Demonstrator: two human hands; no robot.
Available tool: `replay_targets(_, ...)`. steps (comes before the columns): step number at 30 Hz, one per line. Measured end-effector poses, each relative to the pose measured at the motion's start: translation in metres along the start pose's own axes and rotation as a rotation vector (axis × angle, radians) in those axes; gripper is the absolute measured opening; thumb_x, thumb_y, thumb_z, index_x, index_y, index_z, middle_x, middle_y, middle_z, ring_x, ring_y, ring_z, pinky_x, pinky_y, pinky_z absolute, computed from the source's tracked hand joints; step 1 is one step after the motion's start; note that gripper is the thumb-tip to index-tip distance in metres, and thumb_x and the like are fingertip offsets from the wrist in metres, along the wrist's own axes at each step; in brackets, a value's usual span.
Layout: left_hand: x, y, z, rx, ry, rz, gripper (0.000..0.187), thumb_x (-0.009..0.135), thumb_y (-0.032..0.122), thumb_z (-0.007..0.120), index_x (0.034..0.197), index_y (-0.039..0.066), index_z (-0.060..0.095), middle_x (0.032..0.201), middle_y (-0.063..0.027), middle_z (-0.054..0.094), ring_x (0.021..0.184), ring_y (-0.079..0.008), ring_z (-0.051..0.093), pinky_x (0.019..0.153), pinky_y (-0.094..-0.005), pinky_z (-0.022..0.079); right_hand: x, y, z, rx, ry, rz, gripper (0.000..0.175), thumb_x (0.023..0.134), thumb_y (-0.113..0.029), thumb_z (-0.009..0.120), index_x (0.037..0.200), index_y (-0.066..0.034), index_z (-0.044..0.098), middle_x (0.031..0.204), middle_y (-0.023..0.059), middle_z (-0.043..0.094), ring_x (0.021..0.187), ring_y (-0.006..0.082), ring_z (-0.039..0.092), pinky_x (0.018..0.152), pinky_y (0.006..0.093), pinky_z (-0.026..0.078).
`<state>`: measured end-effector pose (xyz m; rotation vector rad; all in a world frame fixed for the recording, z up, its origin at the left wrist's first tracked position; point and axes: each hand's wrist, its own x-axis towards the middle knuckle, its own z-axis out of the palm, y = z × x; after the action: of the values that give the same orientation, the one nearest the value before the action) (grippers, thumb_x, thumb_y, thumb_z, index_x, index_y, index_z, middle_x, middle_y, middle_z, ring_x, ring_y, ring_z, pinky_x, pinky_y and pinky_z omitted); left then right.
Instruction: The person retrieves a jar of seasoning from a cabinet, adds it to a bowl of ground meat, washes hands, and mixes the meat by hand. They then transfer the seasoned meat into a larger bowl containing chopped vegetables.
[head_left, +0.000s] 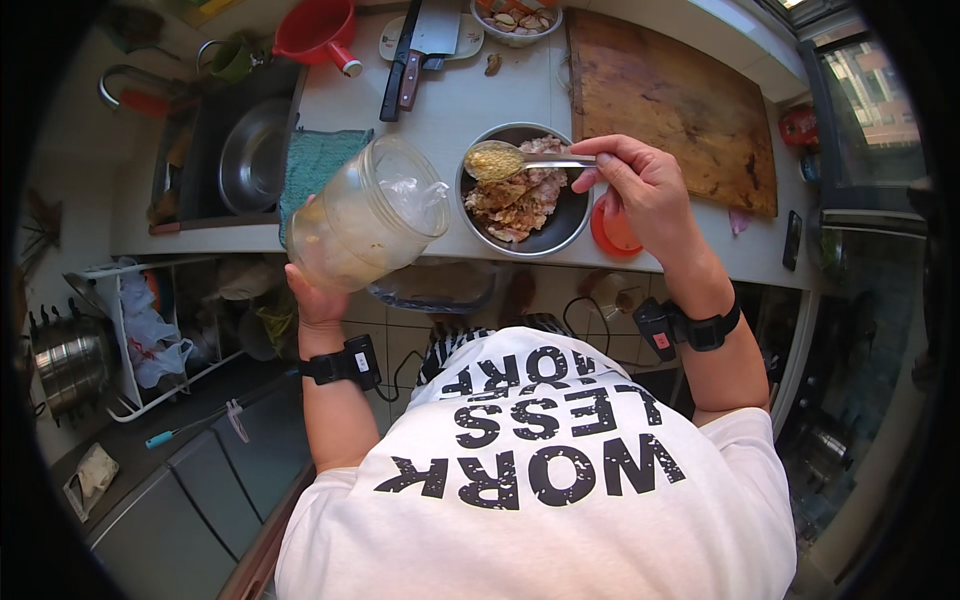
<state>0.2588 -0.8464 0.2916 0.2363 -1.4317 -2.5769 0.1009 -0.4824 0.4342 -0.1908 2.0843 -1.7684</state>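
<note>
My right hand (637, 187) grips the handle of a metal spoon (559, 160). Its bowl is heaped with pale yellow granules (493, 163) and hangs over a steel bowl (525, 251). Inside that bowl lies minced meat (521, 199), with brownish seasoning on part of it. A wide-mouthed, clear plastic jar (352, 225) is held tilted in my left hand (319, 296), left of the bowl, its mouth towards the bowl. A crumpled clear plastic bag (412, 196) shows in the jar's mouth. Under my right hand, a red lid (616, 229) lies on the counter, partly covered.
A wooden cutting board (667, 105) lies at the back right. Behind the bowl are a cleaver (436, 26), a black-handled knife (394, 82) and a bowl of garlic-like pieces (519, 21). Leftward are a teal cloth (322, 165), a red dipper (315, 30) and a sink with a steel basin (259, 157).
</note>
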Motion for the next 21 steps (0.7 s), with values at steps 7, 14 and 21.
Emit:
replay_targets(7, -0.007, 0.001, -0.023, -0.024, 0.066, -0.002, 0.103, 0.085, 0.08, 0.049, 0.157, 0.011, 0.025, 0.161, -0.0099, 0.029, 0.147, -0.0297, 0.029, 0.121, -0.0492, 0.024, -0.022, 0.039, 0.003, -0.532, 0.219, -0.195, 0.022, 0.096, -0.006, 0.058, 0.116, -0.0055, 0.069, 0.085, 0.0076, 0.074, 0.058, 0.0149, 0.063, 0.057, 0.0285, 0.051)
replay_targets(14, -0.007, 0.0, -0.022, -0.053, 0.085, -0.014, 0.106, 0.083, 0.08, 0.053, 0.157, 0.008, 0.025, 0.159, -0.0093, 0.033, 0.145, -0.0276, 0.033, 0.119, -0.0461, 0.027, -0.028, 0.054, -0.001, -0.972, 0.349, -0.656, 0.032, 0.088, -0.001, 0.063, 0.118, -0.0105, 0.069, 0.09, 0.0068, 0.074, 0.072, 0.0227, 0.069, 0.064, 0.0316, 0.054)
replay_targets(21, -0.005, 0.003, -0.013, -0.026, 0.044, -0.017, 0.106, 0.083, 0.079, 0.054, 0.157, 0.008, 0.025, 0.159, -0.0098, 0.032, 0.145, -0.0278, 0.033, 0.119, -0.0466, 0.027, -0.037, 0.051, -0.003, -1.211, 0.342, -0.797, 0.039, 0.082, 0.005, 0.064, 0.118, -0.0102, 0.07, 0.093, 0.0069, 0.074, 0.074, 0.0216, 0.069, 0.065, 0.031, 0.054)
